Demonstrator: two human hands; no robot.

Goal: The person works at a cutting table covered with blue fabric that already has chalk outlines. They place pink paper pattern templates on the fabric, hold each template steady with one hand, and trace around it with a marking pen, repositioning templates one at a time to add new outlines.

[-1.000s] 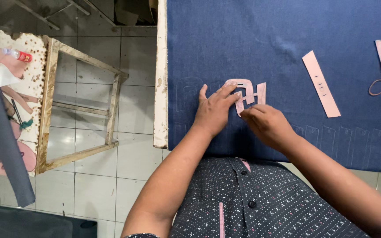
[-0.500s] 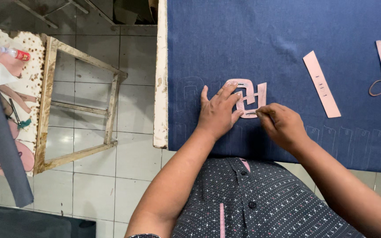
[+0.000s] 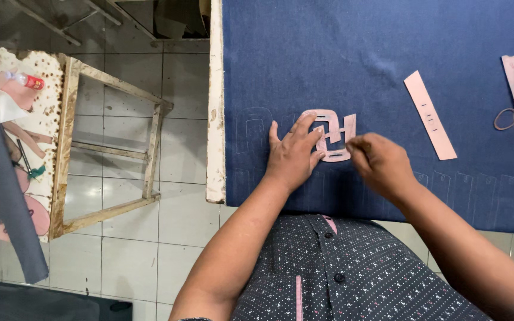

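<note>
On the near left part of the dark blue fabric (image 3: 388, 53), the left hand (image 3: 292, 156) lies flat with fingers spread, pressing down a pink cut-out template (image 3: 332, 134), while the right hand (image 3: 382, 163) sits closed at its right edge, seemingly pinching a marker I cannot make out. Faint traced outlines already run along the near strip of cloth and left of the template, so I judge the marking partly done, with the wide far expanse unmarked. Just left runs the surface's worn edge (image 3: 215, 113), while open cloth lies right up to two pink strips (image 3: 429, 115).
</note>
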